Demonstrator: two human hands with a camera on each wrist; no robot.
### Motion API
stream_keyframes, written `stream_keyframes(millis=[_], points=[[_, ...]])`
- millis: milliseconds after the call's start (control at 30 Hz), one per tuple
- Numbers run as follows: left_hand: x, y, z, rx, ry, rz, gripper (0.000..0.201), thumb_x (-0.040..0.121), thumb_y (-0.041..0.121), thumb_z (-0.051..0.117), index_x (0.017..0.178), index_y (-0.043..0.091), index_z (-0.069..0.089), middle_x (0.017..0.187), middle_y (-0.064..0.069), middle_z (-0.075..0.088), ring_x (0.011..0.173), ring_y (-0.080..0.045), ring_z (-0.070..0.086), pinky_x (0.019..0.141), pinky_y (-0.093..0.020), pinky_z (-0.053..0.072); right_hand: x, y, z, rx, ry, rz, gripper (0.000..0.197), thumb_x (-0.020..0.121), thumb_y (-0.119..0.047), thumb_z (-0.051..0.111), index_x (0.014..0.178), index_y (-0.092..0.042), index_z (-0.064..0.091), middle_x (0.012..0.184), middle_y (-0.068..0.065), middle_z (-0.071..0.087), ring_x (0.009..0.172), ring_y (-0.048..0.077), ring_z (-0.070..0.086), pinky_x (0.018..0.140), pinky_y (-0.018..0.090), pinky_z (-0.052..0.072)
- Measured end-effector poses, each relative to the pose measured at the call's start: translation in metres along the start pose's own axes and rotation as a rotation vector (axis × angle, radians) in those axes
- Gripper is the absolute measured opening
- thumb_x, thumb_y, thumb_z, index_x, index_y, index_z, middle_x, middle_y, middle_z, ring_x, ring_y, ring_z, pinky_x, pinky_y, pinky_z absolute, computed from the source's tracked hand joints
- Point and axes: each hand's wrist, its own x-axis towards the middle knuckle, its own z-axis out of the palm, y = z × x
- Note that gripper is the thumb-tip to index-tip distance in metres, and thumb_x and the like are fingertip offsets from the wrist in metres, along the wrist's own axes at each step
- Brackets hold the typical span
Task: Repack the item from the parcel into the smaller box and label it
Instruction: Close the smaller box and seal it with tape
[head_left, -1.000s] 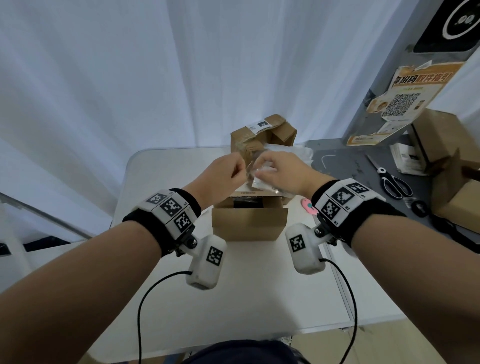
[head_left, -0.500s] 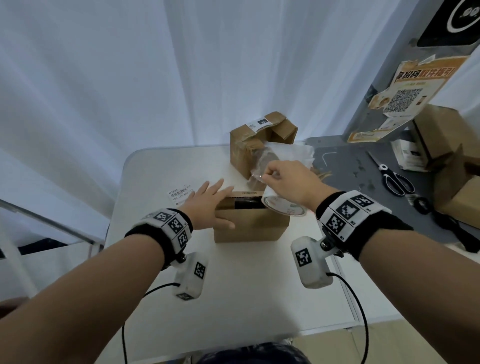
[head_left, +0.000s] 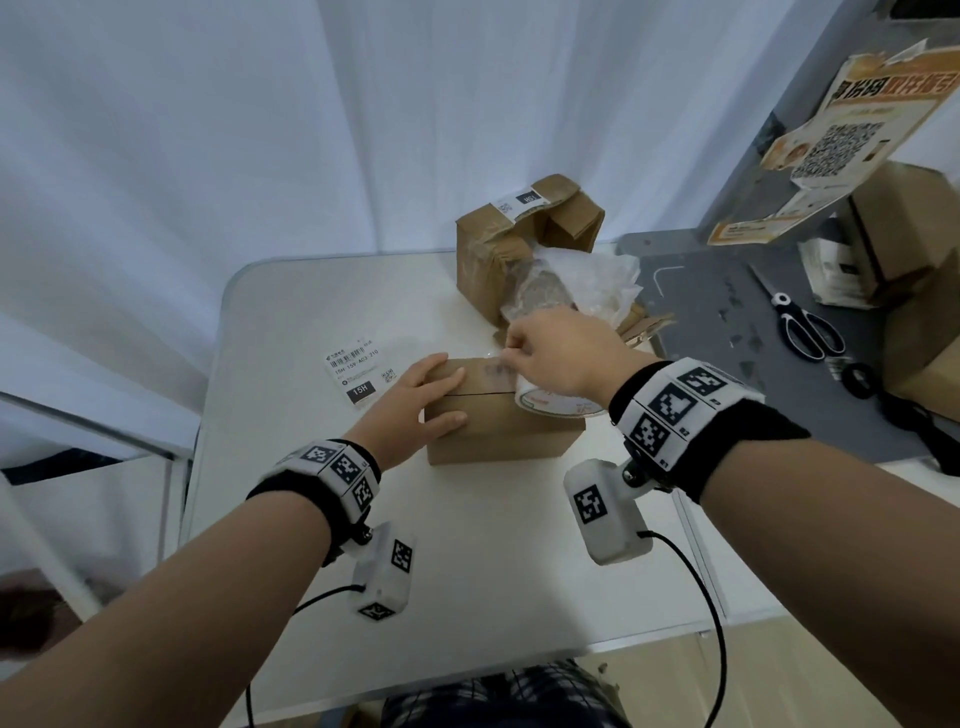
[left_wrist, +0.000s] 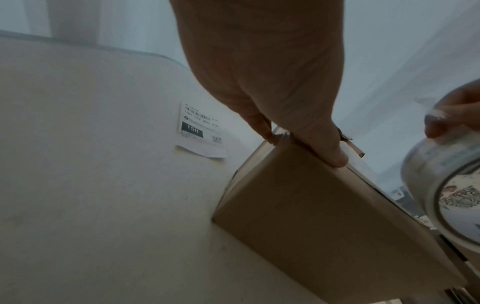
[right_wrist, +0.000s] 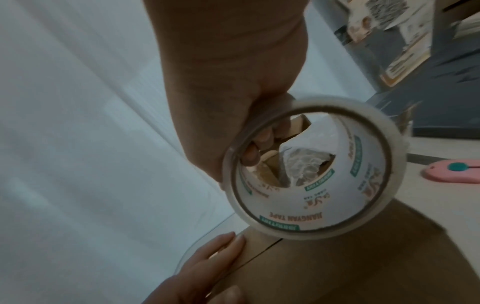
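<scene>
The small brown box (head_left: 498, 431) (left_wrist: 324, 218) (right_wrist: 350, 257) sits mid-table with its top flaps closed. My left hand (head_left: 421, 400) (left_wrist: 272, 92) (right_wrist: 205, 265) lies flat on the box's left end, fingers straight, pressing the flaps down. My right hand (head_left: 561, 353) (right_wrist: 228, 92) grips a roll of clear tape (head_left: 561, 405) (left_wrist: 441, 195) (right_wrist: 311, 185) over the box's right half, fingers curled round its rim. A strip of tape stretches from the roll toward the left hand. A white shipping label (head_left: 361, 371) (left_wrist: 200, 125) lies on the table left of the box.
The opened larger parcel (head_left: 524, 244) stands behind, with crumpled plastic wrap (head_left: 576, 286) spilling out. A pink cutter (right_wrist: 451, 171) lies right of the box. Scissors (head_left: 805, 327) and more cardboard boxes (head_left: 919, 332) are on the grey mat (head_left: 727, 312) at right. White curtains hang behind.
My left hand let go of the tape end and dropped flat onto the box's left end. My right hand brought the roll down over the box top.
</scene>
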Motion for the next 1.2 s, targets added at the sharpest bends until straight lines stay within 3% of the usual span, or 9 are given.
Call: stream_keyframes(millis=[300,433,533,633,700,867,933,1033,1200], points=[[0.0,0.001,-0.009,-0.086,-0.025,-0.045,0.054,0.081,0.031,0.07,0.132,0.029,0.053,0.155,0.008,0.024,0.141,-0.009,0.023,0.11,-0.018,0.016,0.029,-0.036,0.017,-0.226,-0.052,-0.111,0.027,0.094,-0.034,0.043,0.099,-0.017,0.063,0.095,0.004,0.065,0.085,0.023,0.06,0.065,0.031,0.038],[-0.005,0.008,-0.021,-0.282,0.008,-0.128,0.027,0.084,0.032,0.067,0.108,0.019,0.069,0.148,0.009,0.034,0.132,-0.004,0.032,0.11,-0.024,0.023,0.032,-0.04,0.02,-0.29,-0.047,-0.122,0.027,0.093,-0.034,0.045,0.101,-0.016,0.063,0.095,0.005,0.064,0.086,0.024,0.061,0.065,0.031,0.039],[-0.005,0.015,-0.022,-0.333,0.09,-0.166,0.029,0.088,0.036,0.06,0.089,0.01,0.07,0.132,0.008,0.046,0.118,-0.006,0.044,0.102,-0.026,0.034,0.033,-0.041,0.018,-0.302,-0.081,-0.106,0.031,0.092,-0.039,0.046,0.097,-0.014,0.063,0.089,0.004,0.063,0.081,0.024,0.061,0.064,0.031,0.042],[-0.001,0.023,-0.022,-0.393,0.16,-0.192,0.024,0.085,0.025,0.066,0.085,0.002,0.069,0.109,0.002,0.055,0.097,-0.007,0.051,0.081,-0.016,0.037,0.032,-0.043,0.017,-0.321,-0.104,-0.099,0.032,0.091,-0.041,0.047,0.093,-0.014,0.063,0.081,0.001,0.06,0.076,0.022,0.058,0.061,0.03,0.041],[-0.001,0.026,-0.022,-0.468,0.159,-0.233,0.017,0.085,0.018,0.065,0.074,0.005,0.064,0.086,-0.003,0.056,0.079,-0.012,0.049,0.069,-0.018,0.037,0.031,-0.044,0.017,-0.313,-0.086,-0.104,0.033,0.091,-0.04,0.043,0.089,-0.014,0.062,0.072,-0.001,0.053,0.072,0.023,0.056,0.06,0.03,0.038],[-0.002,0.029,-0.021,-0.535,0.132,-0.283,0.024,0.087,0.012,0.061,0.065,0.016,0.054,0.072,-0.006,0.051,0.072,-0.018,0.046,0.073,-0.031,0.04,0.019,-0.03,0.014,-0.015,0.011,-0.078,0.027,0.09,-0.033,0.042,0.111,-0.017,0.048,0.092,0.004,0.061,0.088,0.027,0.059,0.071,0.035,0.043],[-0.001,0.027,-0.02,-0.578,0.14,-0.317,0.021,0.088,0.01,0.059,0.068,0.012,0.055,0.073,-0.006,0.054,0.074,-0.018,0.051,0.082,-0.035,0.046,0.012,-0.021,0.018,0.064,0.071,-0.057,0.03,0.087,-0.043,0.049,0.103,-0.018,0.052,0.095,0.004,0.064,0.088,0.024,0.059,0.077,0.036,0.046],[0.001,0.022,-0.02,-0.61,0.133,-0.353,0.012,0.087,0.007,0.058,0.077,0.001,0.058,0.077,-0.013,0.056,0.079,-0.022,0.053,0.093,-0.041,0.048,0.004,-0.016,0.024,0.186,0.13,0.023,0.049,0.079,-0.062,0.055,0.08,-0.014,0.056,0.079,0.003,0.061,0.076,0.022,0.055,0.07,0.036,0.043],[0.002,0.018,-0.021,-0.747,0.167,-0.397,0.021,0.087,-0.003,0.046,0.067,0.003,0.05,0.076,-0.01,0.054,0.07,-0.018,0.056,0.074,-0.019,0.055,0.004,-0.023,0.026,0.346,0.057,0.081,0.034,0.089,-0.039,0.041,0.068,-0.013,0.041,0.074,0.012,0.052,0.075,0.031,0.053,0.069,0.045,0.043]])
